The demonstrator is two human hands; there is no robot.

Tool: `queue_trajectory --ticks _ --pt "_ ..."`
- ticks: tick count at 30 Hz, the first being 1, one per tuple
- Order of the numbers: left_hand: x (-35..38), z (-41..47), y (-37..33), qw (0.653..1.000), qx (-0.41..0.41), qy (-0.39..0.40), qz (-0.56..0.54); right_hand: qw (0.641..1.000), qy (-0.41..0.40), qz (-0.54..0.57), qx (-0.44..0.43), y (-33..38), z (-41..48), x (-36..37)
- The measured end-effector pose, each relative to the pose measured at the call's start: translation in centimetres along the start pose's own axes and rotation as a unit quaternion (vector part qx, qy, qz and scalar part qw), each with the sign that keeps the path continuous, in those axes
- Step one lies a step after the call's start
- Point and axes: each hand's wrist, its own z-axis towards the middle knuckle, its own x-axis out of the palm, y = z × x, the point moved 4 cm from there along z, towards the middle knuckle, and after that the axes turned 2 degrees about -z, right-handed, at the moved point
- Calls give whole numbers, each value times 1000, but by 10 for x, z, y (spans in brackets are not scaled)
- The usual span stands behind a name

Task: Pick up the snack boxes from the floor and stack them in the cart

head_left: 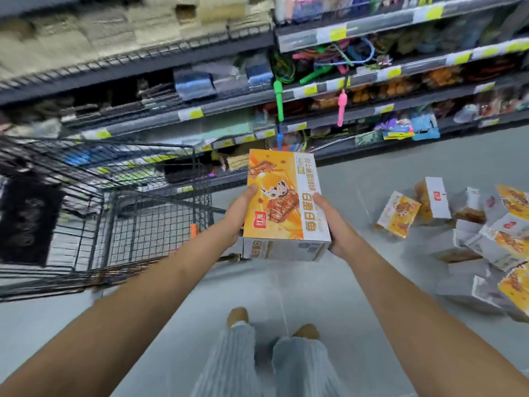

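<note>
I hold an orange and white snack box (pixel 282 202) in the air between both hands, at the middle of the view. My left hand (pixel 240 214) grips its left side and my right hand (pixel 333 222) grips its right side. A black wire shopping cart (pixel 154 213) stands to the left of the box, and its basket looks empty where I can see it. Several more snack boxes (pixel 486 239) of the same kind lie scattered on the pale floor at the right, some on their sides.
Store shelves (pixel 257 110) full of goods run across the back, with coloured jump ropes (pixel 278 101) hanging at the centre. My legs and tan shoes (pixel 237 316) are at the bottom. Pale floor (pixel 357 282) lies between me and the scattered boxes.
</note>
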Motion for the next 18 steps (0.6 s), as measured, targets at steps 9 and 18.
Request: queue_trajectory --ticks 9,18 --pt "-201 -25 9 988 4 -95 -119 989 64 -124 44 -29 56 195" --pt "-420 -19 -2 977 2 -148 -153 974 102 -185 79 -79 129 403"
